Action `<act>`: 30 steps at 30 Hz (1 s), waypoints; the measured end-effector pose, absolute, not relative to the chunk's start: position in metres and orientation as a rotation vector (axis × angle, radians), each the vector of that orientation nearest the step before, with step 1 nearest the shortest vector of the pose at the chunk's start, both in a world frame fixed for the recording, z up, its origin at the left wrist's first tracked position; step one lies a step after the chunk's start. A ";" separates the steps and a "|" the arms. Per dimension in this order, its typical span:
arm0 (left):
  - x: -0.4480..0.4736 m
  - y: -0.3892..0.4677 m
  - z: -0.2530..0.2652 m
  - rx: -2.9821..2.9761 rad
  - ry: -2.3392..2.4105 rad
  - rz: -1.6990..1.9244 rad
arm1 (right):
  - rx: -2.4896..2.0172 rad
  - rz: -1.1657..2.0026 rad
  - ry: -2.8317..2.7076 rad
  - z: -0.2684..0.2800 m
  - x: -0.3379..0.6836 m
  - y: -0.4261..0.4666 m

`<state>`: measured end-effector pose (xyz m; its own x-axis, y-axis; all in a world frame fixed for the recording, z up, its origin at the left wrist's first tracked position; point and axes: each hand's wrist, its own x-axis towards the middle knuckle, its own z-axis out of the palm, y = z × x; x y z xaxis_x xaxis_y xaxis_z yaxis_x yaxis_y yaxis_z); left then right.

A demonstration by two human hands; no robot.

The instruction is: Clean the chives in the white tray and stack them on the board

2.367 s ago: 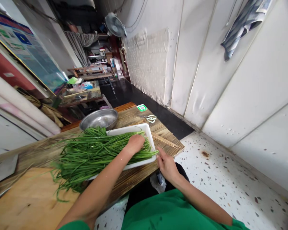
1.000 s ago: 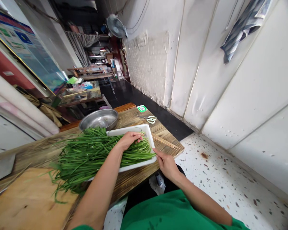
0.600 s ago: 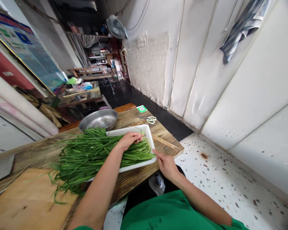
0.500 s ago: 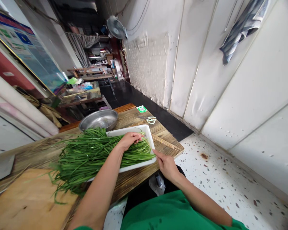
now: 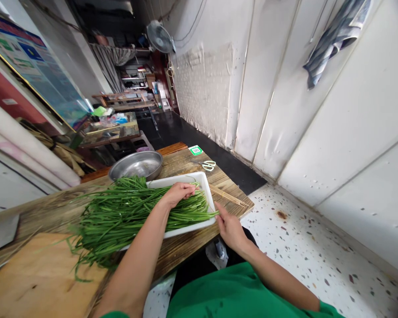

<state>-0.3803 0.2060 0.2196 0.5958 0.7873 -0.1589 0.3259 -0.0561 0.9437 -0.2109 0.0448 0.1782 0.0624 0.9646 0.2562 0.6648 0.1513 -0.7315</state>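
Through the head camera I have a thick heap of long greens [image 5: 135, 212] at the lower middle of the frame, stalk ends in the white tray [image 5: 185, 229], leafy tips spilling left past it and onto the cutting board [image 5: 36, 274] at the lower left. The tray sits on the wooden table [image 5: 174, 163], with the metal bowl [image 5: 135, 165] just behind.

The left hand [image 5: 178, 194] lies over the stalks near the tray's far right part, fingertips drawn together; I read that as a pinch on a few pale ends. The right hand [image 5: 231, 227] is at the tray's near right corner, index finger and thumb beside stalk ends that poke over the rim. I can't tell whether it grips them or only touches them.

My judgement is that the step in hand is sorting or evening up the stalk ends. From here the move calls for a light touch: lift or nudge only the chosen stalks, so the heap isn't dragged, and tuck the overhanging ends back behind the rim.
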 end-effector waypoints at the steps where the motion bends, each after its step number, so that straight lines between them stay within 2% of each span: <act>1: -0.380 0.206 0.220 1.642 0.940 0.485 | -1.590 0.498 -1.679 0.178 -0.211 0.045; 20: -0.361 0.175 0.238 1.885 0.751 0.236 | -1.624 0.474 -1.626 0.184 -0.217 0.060; 30: -0.355 0.167 0.239 2.097 0.662 0.282 | -1.571 0.465 -1.614 0.189 -0.219 0.066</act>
